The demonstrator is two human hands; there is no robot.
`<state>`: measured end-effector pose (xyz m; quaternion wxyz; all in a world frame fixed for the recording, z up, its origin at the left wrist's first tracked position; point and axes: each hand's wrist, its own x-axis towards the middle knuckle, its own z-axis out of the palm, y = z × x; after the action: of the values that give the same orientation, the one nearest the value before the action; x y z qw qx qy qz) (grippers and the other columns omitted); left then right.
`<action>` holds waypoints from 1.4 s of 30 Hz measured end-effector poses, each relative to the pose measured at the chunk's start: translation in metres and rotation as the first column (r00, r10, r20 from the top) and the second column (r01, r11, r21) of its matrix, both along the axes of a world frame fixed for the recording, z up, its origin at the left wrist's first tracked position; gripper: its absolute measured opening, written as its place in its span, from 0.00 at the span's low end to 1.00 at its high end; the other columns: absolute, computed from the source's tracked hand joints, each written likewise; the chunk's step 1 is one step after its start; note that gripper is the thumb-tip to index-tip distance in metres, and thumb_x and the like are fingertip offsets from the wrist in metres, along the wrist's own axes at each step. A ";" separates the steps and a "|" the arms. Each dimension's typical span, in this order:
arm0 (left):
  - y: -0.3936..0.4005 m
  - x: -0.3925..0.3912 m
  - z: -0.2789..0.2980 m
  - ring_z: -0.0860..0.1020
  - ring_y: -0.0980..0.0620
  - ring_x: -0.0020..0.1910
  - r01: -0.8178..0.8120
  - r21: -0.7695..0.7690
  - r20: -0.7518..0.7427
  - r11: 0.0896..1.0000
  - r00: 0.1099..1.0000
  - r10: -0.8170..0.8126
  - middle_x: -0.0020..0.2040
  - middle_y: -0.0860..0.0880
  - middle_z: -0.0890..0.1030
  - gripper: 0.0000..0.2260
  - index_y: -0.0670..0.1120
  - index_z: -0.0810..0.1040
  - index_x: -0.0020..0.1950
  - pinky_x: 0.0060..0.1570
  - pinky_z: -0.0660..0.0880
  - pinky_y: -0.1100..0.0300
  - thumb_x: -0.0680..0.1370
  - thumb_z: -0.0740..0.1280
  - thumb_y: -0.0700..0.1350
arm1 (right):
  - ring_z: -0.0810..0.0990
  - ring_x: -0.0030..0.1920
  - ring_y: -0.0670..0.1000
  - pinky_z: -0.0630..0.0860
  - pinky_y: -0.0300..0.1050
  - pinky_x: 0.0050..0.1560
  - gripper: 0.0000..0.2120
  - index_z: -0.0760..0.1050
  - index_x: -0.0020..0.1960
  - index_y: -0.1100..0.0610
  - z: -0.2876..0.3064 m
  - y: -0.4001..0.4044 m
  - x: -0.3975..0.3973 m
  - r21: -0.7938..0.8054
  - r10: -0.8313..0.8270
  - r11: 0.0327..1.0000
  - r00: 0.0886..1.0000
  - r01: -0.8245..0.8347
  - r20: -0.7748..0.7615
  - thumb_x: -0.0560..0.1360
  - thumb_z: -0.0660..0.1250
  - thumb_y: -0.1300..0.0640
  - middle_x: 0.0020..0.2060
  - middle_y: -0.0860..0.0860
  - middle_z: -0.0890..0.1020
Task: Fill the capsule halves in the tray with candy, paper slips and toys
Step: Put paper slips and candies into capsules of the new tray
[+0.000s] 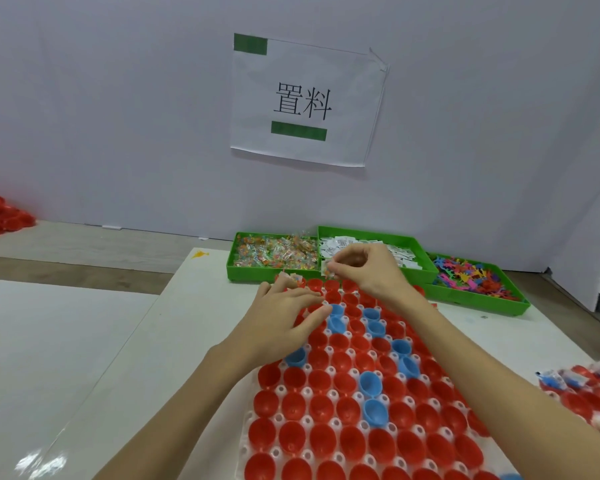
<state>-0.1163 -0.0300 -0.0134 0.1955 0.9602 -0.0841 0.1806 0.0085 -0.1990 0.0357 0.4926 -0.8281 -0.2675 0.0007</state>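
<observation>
Overhead, right hand (364, 268) pinches candy (329, 270), left hand (284, 320) relaxed over white table (84, 341).

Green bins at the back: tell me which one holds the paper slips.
The middle green bin, behind the right hand; the left bin holds wrapped candy, the right bin colourful toys.

This looks like a small packing workshop: a printed paper sign (307, 102) taped on a plain partition wall (118, 116), green sorting bins (329, 271) and a worktable (66, 341).
</observation>
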 end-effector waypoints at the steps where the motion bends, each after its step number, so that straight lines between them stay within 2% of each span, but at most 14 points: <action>1: -0.001 0.003 -0.001 0.63 0.59 0.66 -0.009 0.045 -0.033 0.999 0.999 0.011 0.66 0.62 0.79 0.24 0.57 0.78 0.70 0.66 0.59 0.56 0.84 0.50 0.64 | 0.87 0.40 0.48 0.84 0.45 0.49 0.04 0.85 0.45 0.57 -0.003 0.007 0.003 -0.042 -0.006 0.999 0.999 0.008 0.047 0.73 0.78 0.58 0.38 0.50 0.88; 3: -0.002 0.006 -0.005 0.61 0.58 0.65 -0.013 0.066 -0.070 0.998 0.997 0.018 0.66 0.63 0.78 0.27 0.58 0.77 0.70 0.62 0.56 0.58 0.84 0.45 0.65 | 0.86 0.39 0.44 0.83 0.39 0.46 0.04 0.85 0.45 0.57 -0.009 0.018 0.008 -0.126 -0.001 0.992 0.992 0.017 0.123 0.72 0.79 0.58 0.38 0.48 0.87; 6: -0.004 0.006 -0.009 0.60 0.55 0.70 -0.021 0.038 -0.101 0.999 0.995 0.024 0.67 0.63 0.77 0.29 0.58 0.77 0.70 0.68 0.56 0.56 0.83 0.43 0.65 | 0.85 0.40 0.42 0.80 0.33 0.43 0.05 0.85 0.47 0.57 -0.014 0.029 0.012 -0.268 0.041 0.963 0.982 0.011 0.186 0.73 0.78 0.58 0.39 0.47 0.87; 10: -0.006 0.007 -0.010 0.59 0.53 0.73 -0.025 0.032 -0.118 0.999 0.993 0.029 0.68 0.62 0.76 0.28 0.57 0.76 0.72 0.72 0.56 0.53 0.84 0.45 0.65 | 0.84 0.43 0.46 0.82 0.39 0.49 0.07 0.84 0.51 0.58 -0.009 0.037 0.018 -0.426 0.098 0.905 0.971 0.005 0.219 0.74 0.77 0.58 0.43 0.51 0.87; 14: -0.005 0.007 -0.009 0.59 0.52 0.73 -0.018 0.049 -0.141 0.999 0.990 0.025 0.70 0.61 0.75 0.28 0.57 0.75 0.73 0.73 0.55 0.51 0.84 0.45 0.65 | 0.84 0.42 0.46 0.82 0.41 0.49 0.05 0.85 0.49 0.58 -0.004 0.044 0.020 -0.530 0.154 0.848 0.956 0.003 0.252 0.74 0.77 0.57 0.42 0.50 0.86; 23: -0.004 0.007 -0.012 0.60 0.50 0.73 -0.027 0.048 -0.160 0.998 0.987 0.035 0.71 0.61 0.74 0.27 0.57 0.74 0.74 0.73 0.57 0.48 0.84 0.45 0.65 | 0.83 0.48 0.50 0.82 0.47 0.53 0.04 0.84 0.48 0.60 0.003 0.057 0.017 -0.640 0.161 0.768 0.962 0.019 0.222 0.74 0.76 0.61 0.47 0.53 0.84; 25: -0.004 0.008 -0.011 0.60 0.50 0.73 -0.031 0.053 -0.162 0.998 0.986 0.039 0.71 0.61 0.74 0.27 0.58 0.74 0.74 0.73 0.57 0.48 0.84 0.45 0.65 | 0.81 0.45 0.48 0.81 0.46 0.51 0.04 0.85 0.47 0.61 0.005 0.060 0.017 -0.658 0.154 0.752 0.966 0.022 0.208 0.74 0.77 0.61 0.45 0.52 0.84; 28: -0.005 0.008 -0.010 0.60 0.50 0.73 -0.033 0.052 -0.163 0.998 0.986 0.041 0.71 0.61 0.74 0.27 0.58 0.74 0.74 0.72 0.57 0.49 0.84 0.45 0.64 | 0.79 0.38 0.44 0.77 0.41 0.44 0.07 0.86 0.45 0.60 0.014 0.057 0.020 -0.681 0.134 0.733 0.979 0.007 0.154 0.72 0.79 0.57 0.35 0.46 0.81; 31: -0.005 0.008 -0.011 0.60 0.50 0.73 -0.032 0.053 -0.168 0.998 0.985 0.040 0.71 0.61 0.74 0.27 0.58 0.73 0.74 0.72 0.57 0.49 0.84 0.45 0.64 | 0.84 0.42 0.47 0.80 0.43 0.47 0.08 0.87 0.48 0.58 0.024 0.049 0.024 -0.703 0.187 0.705 0.981 -0.092 0.059 0.74 0.77 0.54 0.36 0.47 0.84; 36: -0.005 0.009 -0.010 0.60 0.50 0.72 -0.032 0.055 -0.171 0.998 0.984 0.041 0.70 0.61 0.75 0.28 0.58 0.74 0.74 0.71 0.57 0.49 0.83 0.45 0.65 | 0.87 0.41 0.46 0.82 0.40 0.49 0.08 0.86 0.52 0.60 0.020 0.044 0.028 -0.686 0.187 0.718 0.982 -0.115 0.031 0.78 0.73 0.56 0.41 0.51 0.87; 40: -0.004 0.009 -0.010 0.60 0.51 0.72 -0.030 0.056 -0.172 0.998 0.984 0.039 0.70 0.61 0.75 0.27 0.58 0.74 0.74 0.71 0.57 0.49 0.84 0.45 0.65 | 0.87 0.40 0.49 0.84 0.43 0.47 0.04 0.85 0.49 0.61 0.018 0.047 0.029 -0.628 0.138 0.774 0.990 -0.083 0.040 0.75 0.76 0.61 0.42 0.54 0.88; 42: -0.004 0.009 -0.010 0.60 0.51 0.72 -0.030 0.059 -0.172 0.998 0.984 0.039 0.70 0.61 0.75 0.27 0.58 0.74 0.74 0.71 0.57 0.49 0.84 0.45 0.64 | 0.85 0.37 0.47 0.82 0.41 0.42 0.04 0.86 0.47 0.60 0.019 0.050 0.028 -0.653 0.141 0.753 0.989 -0.081 0.039 0.73 0.77 0.61 0.41 0.52 0.87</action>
<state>-0.1078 -0.0344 -0.0235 0.1717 0.9788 -0.0553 0.0974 0.0369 -0.1493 0.0545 0.1621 -0.9292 -0.3204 0.0870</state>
